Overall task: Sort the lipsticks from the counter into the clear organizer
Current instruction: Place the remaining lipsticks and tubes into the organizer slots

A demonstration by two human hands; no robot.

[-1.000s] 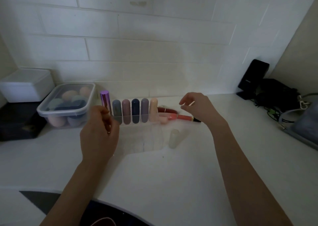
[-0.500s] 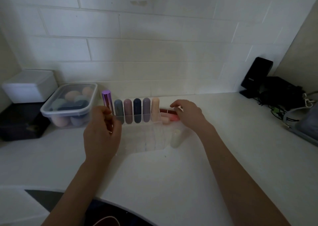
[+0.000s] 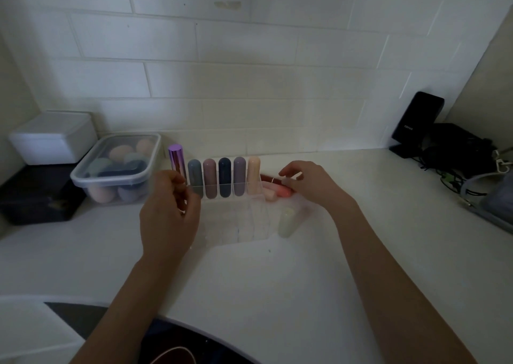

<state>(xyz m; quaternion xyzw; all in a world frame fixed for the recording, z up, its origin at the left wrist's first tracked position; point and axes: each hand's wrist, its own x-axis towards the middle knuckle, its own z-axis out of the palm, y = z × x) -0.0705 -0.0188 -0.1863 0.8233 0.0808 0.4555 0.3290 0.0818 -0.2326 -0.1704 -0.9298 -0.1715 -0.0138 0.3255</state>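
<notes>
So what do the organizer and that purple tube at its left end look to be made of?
The organizer looks like clear hard plastic, probably acrylic: the counter shows straight through its walls and thin dividers. The purple tube has a shiny, mirror-like casing with bright streaks, so metal or metallized plastic; I can't tell which.

Dim, soft-focus view with wide-angle bending at the edges.

The right hand, raised above the counter a second ago, is now lowered onto the loose lipsticks lying beside the organizer, its fingers curled over them. The black-tipped end of one lipstick, visible before, is now hidden under the hand.
</notes>
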